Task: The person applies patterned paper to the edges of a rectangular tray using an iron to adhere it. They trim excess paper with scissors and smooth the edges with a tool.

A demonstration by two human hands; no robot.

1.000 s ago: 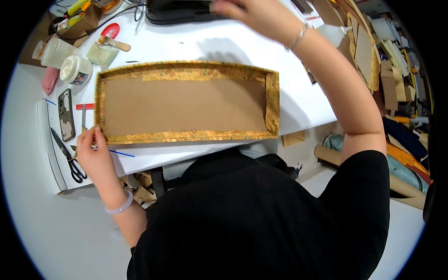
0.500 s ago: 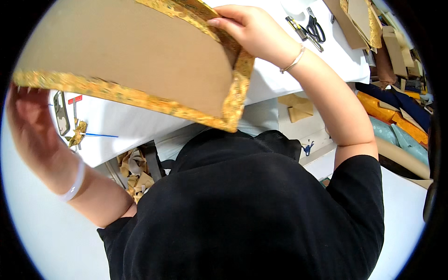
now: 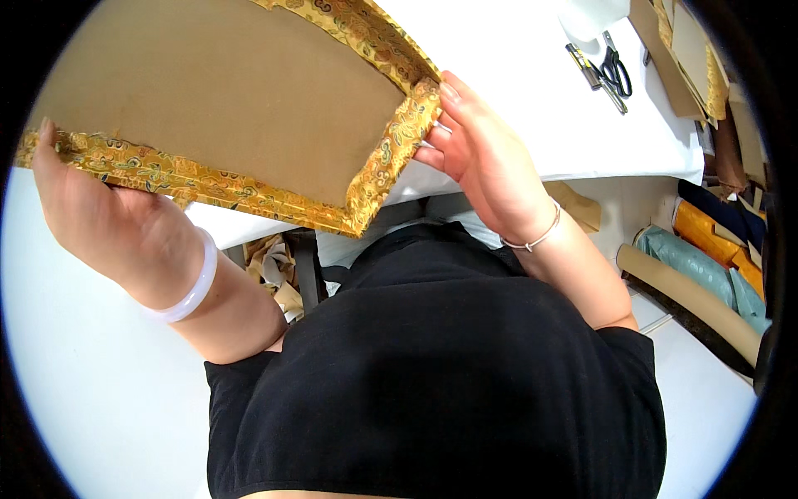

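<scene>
A large shallow cardboard box piece point(image 3: 241, 91) is held up over the table at the upper left. Gold flowered brocade point(image 3: 224, 183) wraps its edges, and the brown board shows bare in the middle. My left hand point(image 3: 116, 216) grips the near edge at the left end, a fingertip over the brocade and the palm turned up. At the right end, my right hand point(image 3: 499, 166) has its thumb side against the far right corner, with other fingers tucked behind the brocade edge. The far left part of the piece runs out of view.
Black-handled scissors point(image 3: 615, 73) lie beside a yellow-and-black tool point(image 3: 583, 66) on the white table point(image 3: 515, 50). Cardboard pieces point(image 3: 665, 66) are stacked at the far right, with fabric rolls point(image 3: 686, 258) below them. Scraps point(image 3: 273, 264) sit under the table's front edge.
My right hand has slid from the far edge to the right end of the box piece. My left hand has come up, and the piece now covers the phone and small tools on the left.
</scene>
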